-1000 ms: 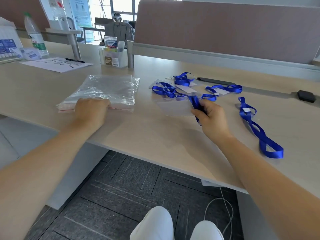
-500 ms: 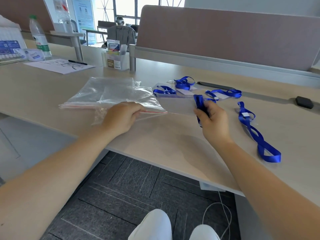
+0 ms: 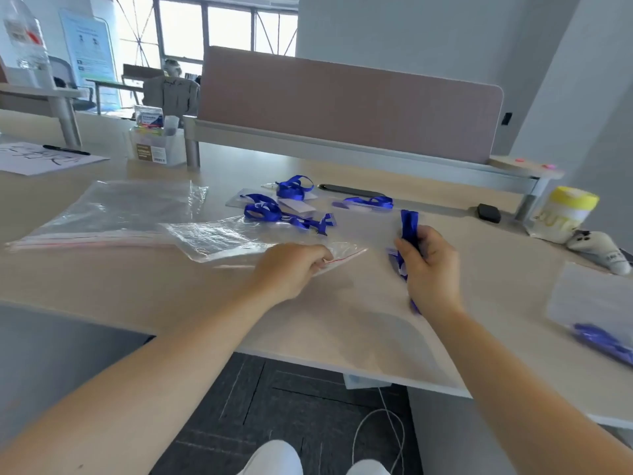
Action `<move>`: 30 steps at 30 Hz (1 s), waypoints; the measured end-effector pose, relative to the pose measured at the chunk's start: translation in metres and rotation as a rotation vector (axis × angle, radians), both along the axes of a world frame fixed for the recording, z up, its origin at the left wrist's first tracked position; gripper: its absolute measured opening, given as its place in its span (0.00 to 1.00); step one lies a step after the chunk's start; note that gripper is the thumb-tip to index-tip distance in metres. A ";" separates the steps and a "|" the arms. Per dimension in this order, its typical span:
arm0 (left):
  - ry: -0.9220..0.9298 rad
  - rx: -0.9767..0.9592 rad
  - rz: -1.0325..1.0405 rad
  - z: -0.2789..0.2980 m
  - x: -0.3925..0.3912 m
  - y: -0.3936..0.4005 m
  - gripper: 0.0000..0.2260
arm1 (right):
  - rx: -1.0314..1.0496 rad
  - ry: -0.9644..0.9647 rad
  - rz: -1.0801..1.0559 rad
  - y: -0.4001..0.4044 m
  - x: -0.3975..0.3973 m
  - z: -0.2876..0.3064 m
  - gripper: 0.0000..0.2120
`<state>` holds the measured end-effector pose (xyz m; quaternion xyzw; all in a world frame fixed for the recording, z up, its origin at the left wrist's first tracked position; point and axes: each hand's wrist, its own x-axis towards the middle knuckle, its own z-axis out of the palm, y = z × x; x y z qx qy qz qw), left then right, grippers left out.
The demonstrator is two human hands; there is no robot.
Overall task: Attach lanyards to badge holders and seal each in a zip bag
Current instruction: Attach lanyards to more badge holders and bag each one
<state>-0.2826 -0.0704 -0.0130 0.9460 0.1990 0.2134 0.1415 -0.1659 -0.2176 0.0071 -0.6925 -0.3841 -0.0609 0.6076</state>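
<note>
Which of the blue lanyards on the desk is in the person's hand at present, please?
The lanyard gripped in the right hand; the other lanyards lie loose farther back.

Scene is bright, lit by daylight from the windows at rear left, which are overexposed to near white. Soft shadows of the arms fall on the desk near its front edge. Glare streaks the plastic bags. Motion blur smears the bagged item at right. Wide-angle distortion bends the partition and edges.
</note>
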 end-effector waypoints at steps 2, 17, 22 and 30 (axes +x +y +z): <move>0.030 0.015 -0.038 -0.001 0.008 -0.011 0.14 | 0.005 -0.005 -0.017 -0.006 0.003 -0.002 0.06; 0.066 0.247 0.043 0.009 -0.031 -0.041 0.11 | -0.010 0.093 0.004 -0.029 -0.012 -0.001 0.03; 0.251 0.241 0.322 0.008 -0.061 -0.040 0.14 | -0.045 0.104 0.024 -0.029 -0.024 -0.010 0.07; 0.047 -0.003 0.164 -0.002 -0.095 -0.024 0.08 | -0.051 0.058 0.090 -0.024 -0.047 -0.009 0.08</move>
